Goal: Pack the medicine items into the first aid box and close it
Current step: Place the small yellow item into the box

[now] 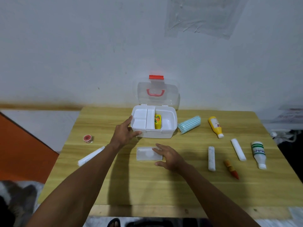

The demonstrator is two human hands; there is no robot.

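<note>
The white first aid box (pixel 168 131) stands open at the table's far middle, its clear lid (pixel 158 94) upright with a red handle. A white divider tray fills its left half, and a yellow carton (pixel 157 121) stands inside. My left hand (pixel 125 133) rests against the box's front left corner, fingers spread. My right hand (pixel 168 155) hovers open over the right end of a flat clear plastic case (pixel 146 154) lying in front of the box; whether it touches the case is unclear.
On the wooden table (pixel 147 185) lie a striped blue roll (pixel 189 124), a yellow bottle (pixel 215 126), two white rolls (pixel 211 158) (pixel 238 149), a white bottle (pixel 259 154), a red-tipped tube (pixel 231 168), a white roll (pixel 91 155) at left and red tape (pixel 88 138).
</note>
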